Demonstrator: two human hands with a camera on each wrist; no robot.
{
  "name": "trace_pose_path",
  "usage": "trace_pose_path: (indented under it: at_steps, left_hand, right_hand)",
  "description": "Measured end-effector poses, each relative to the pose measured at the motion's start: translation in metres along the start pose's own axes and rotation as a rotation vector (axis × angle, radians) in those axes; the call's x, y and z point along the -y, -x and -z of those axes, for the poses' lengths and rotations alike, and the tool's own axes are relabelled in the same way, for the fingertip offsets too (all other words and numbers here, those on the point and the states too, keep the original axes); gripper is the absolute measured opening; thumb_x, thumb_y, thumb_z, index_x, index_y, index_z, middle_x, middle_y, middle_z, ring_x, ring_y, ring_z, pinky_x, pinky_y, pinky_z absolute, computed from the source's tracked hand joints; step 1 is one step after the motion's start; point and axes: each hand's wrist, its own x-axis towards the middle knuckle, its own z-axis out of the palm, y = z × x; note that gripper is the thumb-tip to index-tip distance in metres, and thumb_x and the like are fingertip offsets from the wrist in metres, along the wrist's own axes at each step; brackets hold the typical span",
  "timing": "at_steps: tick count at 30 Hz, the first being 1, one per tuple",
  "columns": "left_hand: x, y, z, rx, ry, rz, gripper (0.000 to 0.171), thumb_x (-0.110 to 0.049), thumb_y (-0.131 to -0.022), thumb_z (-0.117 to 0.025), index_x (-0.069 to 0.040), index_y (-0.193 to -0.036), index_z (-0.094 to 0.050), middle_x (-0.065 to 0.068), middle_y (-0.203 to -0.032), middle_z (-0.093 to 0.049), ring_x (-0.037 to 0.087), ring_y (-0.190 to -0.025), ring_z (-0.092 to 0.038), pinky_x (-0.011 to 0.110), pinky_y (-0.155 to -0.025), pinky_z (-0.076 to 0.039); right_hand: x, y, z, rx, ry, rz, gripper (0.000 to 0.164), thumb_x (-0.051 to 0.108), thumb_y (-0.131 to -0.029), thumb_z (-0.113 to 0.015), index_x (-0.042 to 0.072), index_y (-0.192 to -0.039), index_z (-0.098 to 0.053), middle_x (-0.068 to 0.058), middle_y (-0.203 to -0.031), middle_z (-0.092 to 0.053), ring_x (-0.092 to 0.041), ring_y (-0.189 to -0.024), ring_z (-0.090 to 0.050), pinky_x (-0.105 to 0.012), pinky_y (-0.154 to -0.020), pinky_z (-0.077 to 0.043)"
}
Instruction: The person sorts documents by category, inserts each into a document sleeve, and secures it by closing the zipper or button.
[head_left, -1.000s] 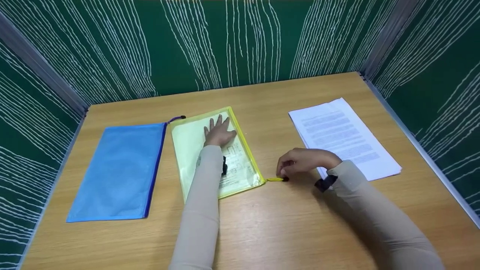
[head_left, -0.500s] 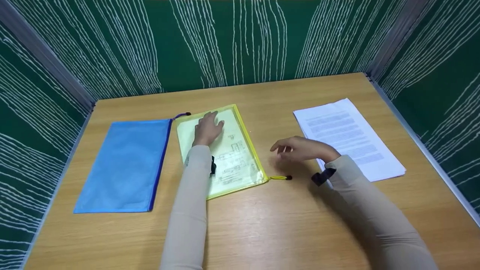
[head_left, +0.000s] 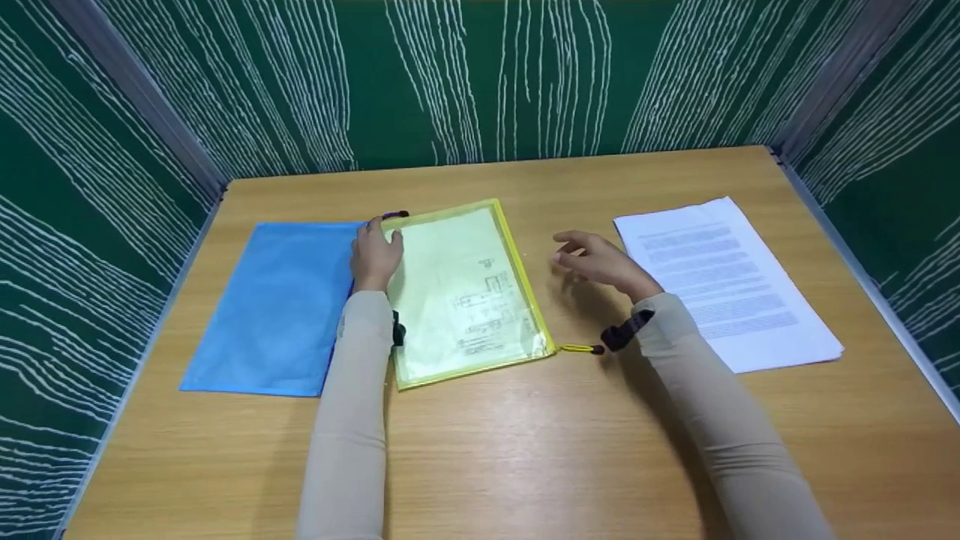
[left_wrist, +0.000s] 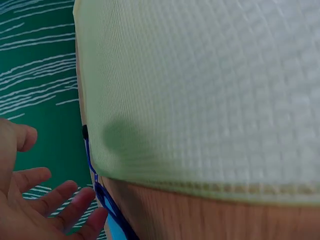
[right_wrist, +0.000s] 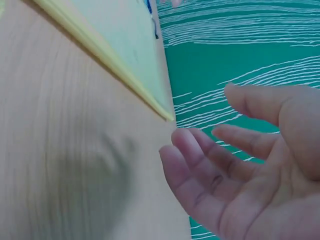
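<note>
Yellow folder (head_left: 450, 289), long axis front-to-back, far end angled left, hands (head_left: 376, 259) (head_left: 602, 262) loosely spread

This looks like a small partitioned booth, set up for office-like desk work. Beyond the left hand (head_left: 376, 256) and right hand (head_left: 604, 262) stands a dark green back panel (head_left: 480, 82) streaked with wavering white lines; matching side panels (head_left: 75, 225) rise outward of each hand, with grey corner posts (head_left: 146, 90) at the joins. Below both hands spreads a wood-grain table (head_left: 480, 457). The stationery suggests an office: a blue folder (head_left: 270, 300) left of the left hand, a yellow folder (head_left: 457, 262) between the hands, and printed sheets (head_left: 750, 315) right of the right hand.
</note>
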Motion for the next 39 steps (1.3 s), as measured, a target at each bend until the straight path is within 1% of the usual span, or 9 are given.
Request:
trace_pose_path:
  at_steps: [6, 11, 18, 24, 27, 30, 34, 37, 39]
  left_hand:
    - [0.015, 0.003, 0.01, 0.04, 0.08, 0.085, 0.062, -0.04, -0.1, -0.045, -0.009, -0.151, -0.029, 0.022, -0.148, -0.035, 0.04, -0.131, -0.042, 0.054, -0.103, -0.04]
    - [0.022, 0.005, 0.016, 0.109, 0.208, 0.118, 0.069, -0.041, -0.099, -0.047, -0.006, -0.153, -0.022, 0.021, -0.154, -0.028, 0.037, -0.141, -0.031, 0.05, -0.112, -0.032]
    - [0.026, 0.006, 0.017, 0.174, 0.337, 0.17, 0.07, -0.038, -0.099, -0.048, -0.001, -0.151, -0.021, 0.02, -0.155, -0.028, 0.033, -0.124, -0.047, 0.046, -0.103, -0.041]
    - [0.031, 0.006, 0.017, 0.177, 0.352, 0.185, 0.067, -0.033, -0.098, -0.052, 0.001, -0.149, -0.026, 0.021, -0.148, -0.036, 0.026, -0.107, -0.049, 0.042, -0.101, -0.042]
    - [0.029, 0.007, 0.016, 0.195, 0.365, 0.198, 0.068, -0.031, -0.096, -0.054, 0.001, -0.149, -0.026, 0.02, -0.148, -0.036, 0.028, -0.109, -0.052, 0.041, -0.1, -0.044]
    - [0.026, 0.009, 0.015, 0.198, 0.363, 0.212, 0.067, -0.029, -0.095, -0.057, 0.001, -0.149, -0.028, 0.018, -0.152, -0.033, 0.03, -0.128, -0.045, 0.041, -0.103, -0.044]
    - [0.024, 0.011, 0.012, 0.178, 0.304, 0.201, 0.064, -0.026, -0.093, -0.06, 0.001, -0.146, -0.034, 0.021, -0.147, -0.039, 0.028, -0.114, -0.053, 0.038, -0.094, -0.048]
    - [0.024, 0.01, 0.009, 0.15, 0.269, 0.192, 0.022, -0.02, -0.091, -0.061, -0.002, -0.101, -0.053, 0.015, -0.095, -0.053, 0.018, -0.071, -0.045, 0.031, -0.067, -0.041]
    - [0.023, 0.01, 0.008, 0.127, 0.257, 0.18, 0.029, -0.013, -0.088, -0.061, -0.011, -0.074, -0.036, 0.003, -0.069, -0.035, 0.013, -0.057, -0.028, 0.029, -0.056, -0.03]
  right_hand:
    - [-0.002, -0.012, -0.008, -0.009, -0.036, 0.03, 0.056, 0.031, -0.098, -0.052, 0.004, -0.146, -0.038, -0.021, -0.126, -0.054, -0.033, -0.1, -0.061, -0.044, -0.088, -0.051]
    - [0.002, -0.021, -0.017, 0.016, -0.13, -0.02, 0.054, 0.026, -0.099, -0.051, 0.002, -0.145, -0.037, -0.021, -0.119, -0.057, -0.031, -0.093, -0.064, -0.041, -0.082, -0.054]
    - [0.005, -0.034, -0.032, 0.021, -0.194, -0.099, 0.056, 0.026, -0.1, -0.052, 0.001, -0.146, -0.034, -0.019, -0.124, -0.056, -0.021, -0.087, -0.063, -0.03, -0.075, -0.056]
    - [0.005, -0.039, -0.045, 0.031, -0.201, -0.055, 0.057, 0.021, -0.097, -0.055, -0.004, -0.144, -0.036, -0.022, -0.131, -0.053, -0.014, -0.082, -0.059, -0.025, -0.07, -0.054]
    - [0.006, -0.04, -0.049, 0.02, -0.173, -0.05, 0.056, 0.018, -0.095, -0.059, -0.005, -0.142, -0.04, -0.023, -0.131, -0.053, -0.014, -0.082, -0.059, -0.024, -0.069, -0.055]
    - [0.008, -0.04, -0.052, 0.018, -0.151, -0.049, 0.055, 0.014, -0.091, -0.063, -0.006, -0.139, -0.044, -0.023, -0.124, -0.057, -0.015, -0.081, -0.061, -0.025, -0.069, -0.056]
    - [0.011, -0.041, -0.057, 0.026, -0.124, -0.028, 0.053, 0.009, -0.089, -0.066, -0.006, -0.136, -0.047, -0.022, -0.114, -0.061, -0.019, -0.082, -0.065, -0.029, -0.072, -0.058]
    - [0.011, -0.041, -0.059, 0.024, -0.104, -0.011, 0.052, 0.006, -0.088, -0.066, -0.006, -0.135, -0.048, -0.021, -0.109, -0.06, -0.021, -0.083, -0.066, -0.032, -0.073, -0.059]
    - [0.012, -0.042, -0.06, 0.016, -0.096, -0.011, 0.05, 0.004, -0.088, -0.066, -0.006, -0.133, -0.048, -0.021, -0.107, -0.059, -0.022, -0.083, -0.065, -0.032, -0.071, -0.059]
